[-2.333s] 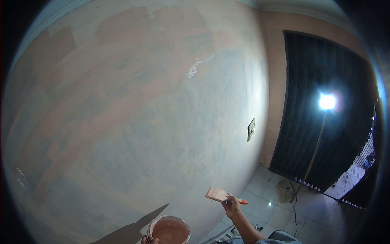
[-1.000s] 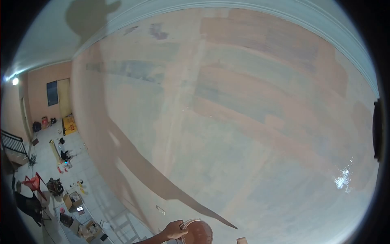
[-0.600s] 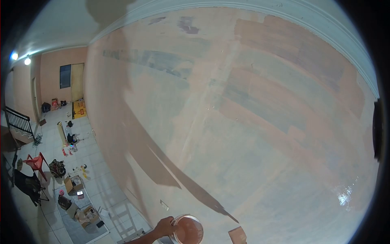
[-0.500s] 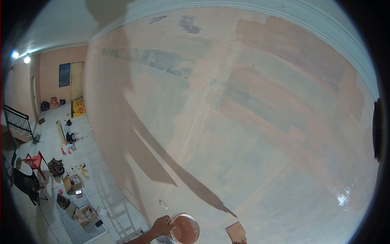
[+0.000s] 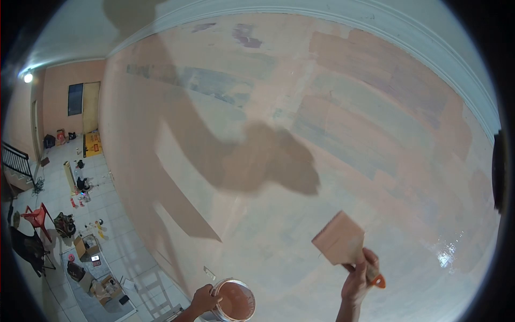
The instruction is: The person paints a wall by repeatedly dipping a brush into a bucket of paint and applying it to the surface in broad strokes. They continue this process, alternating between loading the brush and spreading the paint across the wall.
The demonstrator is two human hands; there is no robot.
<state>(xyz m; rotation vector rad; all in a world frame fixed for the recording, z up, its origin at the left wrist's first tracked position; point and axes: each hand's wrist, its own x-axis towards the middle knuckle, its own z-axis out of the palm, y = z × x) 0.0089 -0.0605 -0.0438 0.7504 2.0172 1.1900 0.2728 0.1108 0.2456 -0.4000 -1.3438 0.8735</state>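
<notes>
My left hand [image 5: 203,300] grips the rim of a paint bucket [image 5: 251,300] at the bottom of the view, fingers closed over its edge. Salmon-pink paint [image 5: 235,300] shows inside it. To the right, my raised right hand [image 5: 359,276] is wrapped around the handle of a wide paintbrush [image 5: 339,239]. The brush's broad, pink-coated head points up and left, in front of the wall [image 5: 279,231], and the handle's end is orange. Pale pink covers the wall in patches, with grey and mauve areas showing; a wet shine lies at lower right.
Far below on the left, the tiled floor [image 5: 118,214] holds a red plastic chair [image 5: 38,216], cardboard boxes [image 5: 86,247] and a backpack [image 5: 65,224]. A stair railing [image 5: 15,158] stands farther left. White moulding [image 5: 343,20] runs along the wall's top. A small wall plate [image 5: 209,273] sits near the bucket.
My right hand has risen into view with the paintbrush, from the bottom edge up and to the right. Its shadow now spreads across the wall. My left hand still holds the bucket.
</notes>
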